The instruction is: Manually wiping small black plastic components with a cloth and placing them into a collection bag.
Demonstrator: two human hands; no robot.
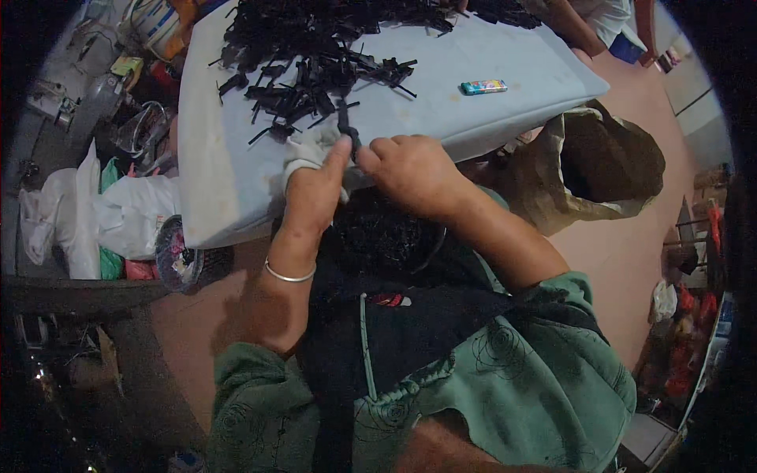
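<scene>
Both my hands meet at the near edge of the pale cloth-covered table [441,118]. My left hand [315,193], with white cloth [306,151] around its fingers, pinches a thin black piece [344,122] that points up and away. The thumb and fingers of my right hand [414,169] close on the near end of the same piece. Just beyond lie many loose black pieces with thin stems [307,83], heaped thickest along the far side. Below my hands, a round dark container [386,236] holds more black material.
A small colourful packet [483,87] lies on the table. At the right stands an open brown sack [544,177]. White bags [138,213] and a basket [180,252] sit at the left. Another person's arm [576,27] reaches in at the far right.
</scene>
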